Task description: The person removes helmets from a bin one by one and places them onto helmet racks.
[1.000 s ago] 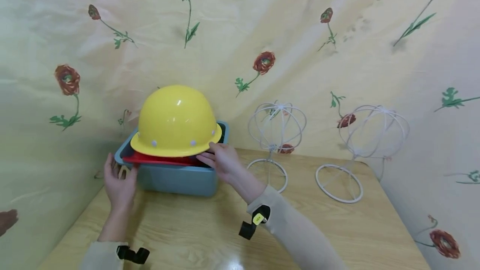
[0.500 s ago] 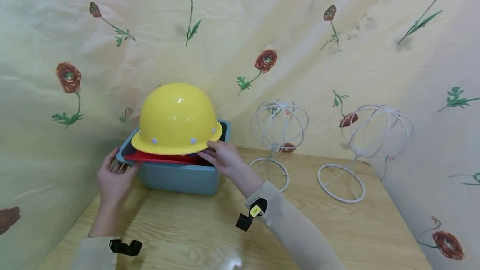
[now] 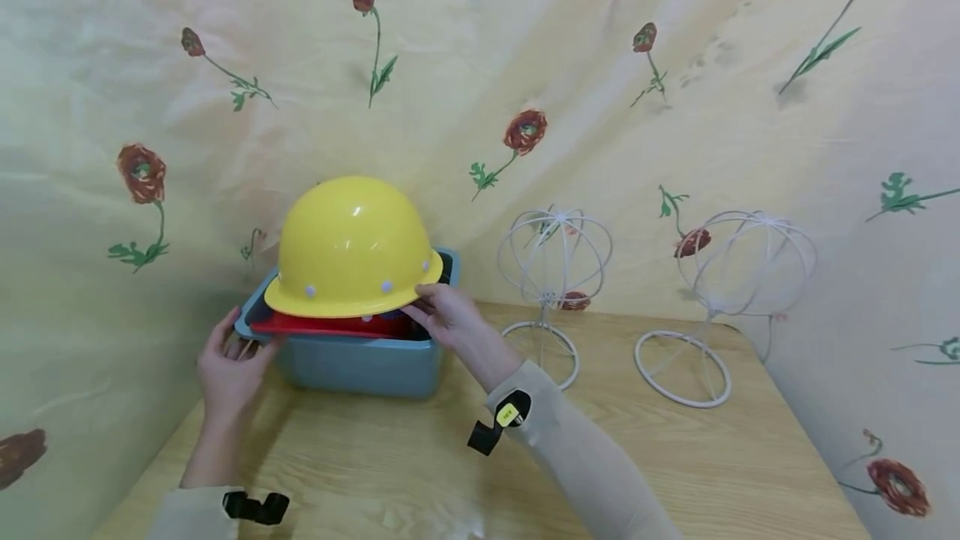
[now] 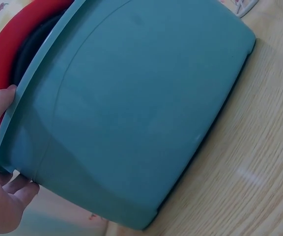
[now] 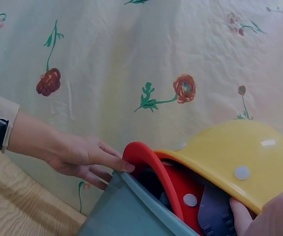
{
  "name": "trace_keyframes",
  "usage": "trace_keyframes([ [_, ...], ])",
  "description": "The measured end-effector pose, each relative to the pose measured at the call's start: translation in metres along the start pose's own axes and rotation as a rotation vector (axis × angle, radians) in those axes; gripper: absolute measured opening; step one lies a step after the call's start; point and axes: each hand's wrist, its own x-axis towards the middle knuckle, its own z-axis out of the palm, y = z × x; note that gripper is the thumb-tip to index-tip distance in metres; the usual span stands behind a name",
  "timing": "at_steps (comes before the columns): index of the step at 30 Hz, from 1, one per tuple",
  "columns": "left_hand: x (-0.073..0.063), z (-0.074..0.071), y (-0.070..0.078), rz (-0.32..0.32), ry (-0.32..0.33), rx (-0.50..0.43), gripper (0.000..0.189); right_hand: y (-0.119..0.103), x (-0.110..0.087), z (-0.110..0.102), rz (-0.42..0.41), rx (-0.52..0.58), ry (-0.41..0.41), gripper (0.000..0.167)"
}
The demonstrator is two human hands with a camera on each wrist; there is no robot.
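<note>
A yellow hard hat (image 3: 352, 244) sits dome up over a blue-green bin (image 3: 360, 367). My right hand (image 3: 450, 315) pinches its brim at the right front. Under the yellow brim is a red hard hat (image 3: 326, 324) in the bin. The right wrist view shows a gap between the two hats, with a dark strap (image 5: 215, 211) and white rivets inside the red one. At the bin's left front corner my left hand (image 3: 234, 369) grips the rim, thumb on the near side and fingers round the corner, as the left wrist view shows.
To the right of the bin stand two white wire hat stands, the nearer one (image 3: 555, 261) and the farther one (image 3: 750, 265), both with ring bases. The wooden table (image 3: 420, 465) meets flower-patterned cloth (image 3: 450, 40) behind and at the sides.
The yellow hard hat's front brim has risen slightly, and a little more of the red hard hat shows beneath it. Both hands keep their holds, and the head view has shifted slightly.
</note>
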Motion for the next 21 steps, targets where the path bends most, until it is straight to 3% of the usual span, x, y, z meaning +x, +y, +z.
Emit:
trace_keyframes([
  [7, -0.0019, 0.0003, -0.0011, -0.006, 0.007, 0.031, 0.089, 0.0014, 0.0029, -0.0001, 0.001, -0.024, -0.033, 0.046],
  [13, -0.0002, 0.003, -0.0037, -0.012, -0.006, -0.001, 0.093, 0.0006, 0.0026, 0.001, -0.027, -0.064, -0.055, 0.054],
  [21, -0.0038, 0.0027, -0.0016, -0.019, 0.019, 0.009, 0.09, -0.0057, 0.007, -0.0004, -0.009, -0.047, -0.131, 0.049],
])
